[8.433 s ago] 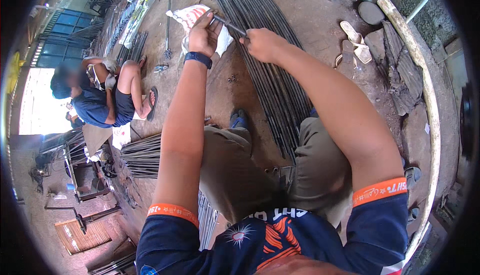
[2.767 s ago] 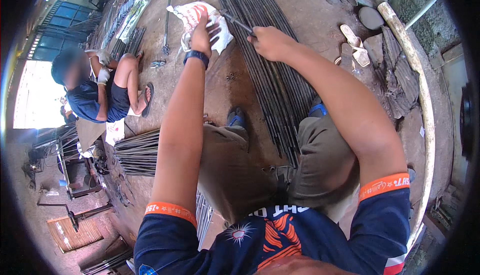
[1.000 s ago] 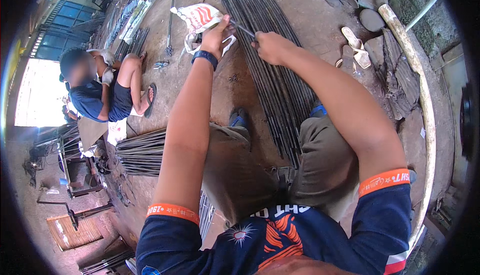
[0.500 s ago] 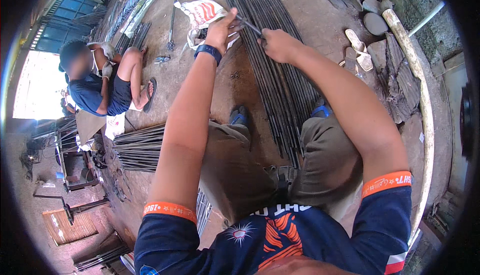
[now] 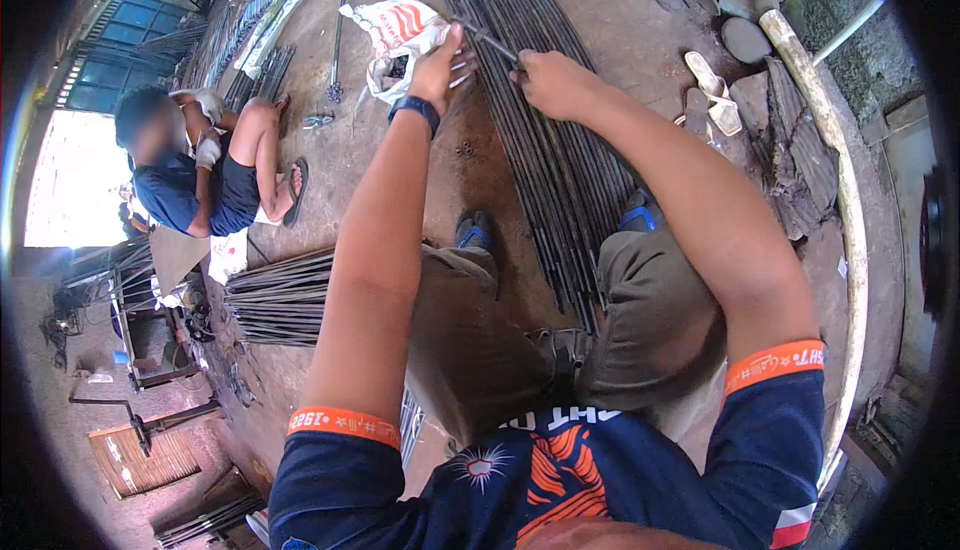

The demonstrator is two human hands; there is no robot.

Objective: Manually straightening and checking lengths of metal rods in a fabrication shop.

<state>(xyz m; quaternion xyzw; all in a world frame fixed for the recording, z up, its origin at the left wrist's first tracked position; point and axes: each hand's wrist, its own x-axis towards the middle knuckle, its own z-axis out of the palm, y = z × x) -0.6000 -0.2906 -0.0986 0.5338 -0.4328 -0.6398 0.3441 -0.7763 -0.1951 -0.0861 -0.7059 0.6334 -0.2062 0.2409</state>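
Note:
My right hand (image 5: 553, 83) is closed round a dark metal rod (image 5: 503, 51), which slants up and left out of the fist. Near its far end the rod has a thicker collar, perhaps a nut. Beside that end is my left hand (image 5: 438, 78), thumb up and fingers apart; whether it touches the rod I cannot tell. Under both hands lies a long bundle of dark metal rods (image 5: 545, 165) on the floor. Left of it, next to my left hand, sits a white sack (image 5: 398, 28) with red print, open and with small dark pieces inside.
A person (image 5: 205, 165) in dark clothes and gloves sits on the left. More rods (image 5: 278, 297) lie near my left leg. Small rings (image 5: 464, 149) and pliers (image 5: 318, 121) are on the floor. Sandals (image 5: 715, 90) and a long pale pole (image 5: 835, 150) lie on the right.
The rod's collared end now shows above my left hand, whose fingers have drawn in slightly. My right hand has shifted a little to the left, still gripping the rod.

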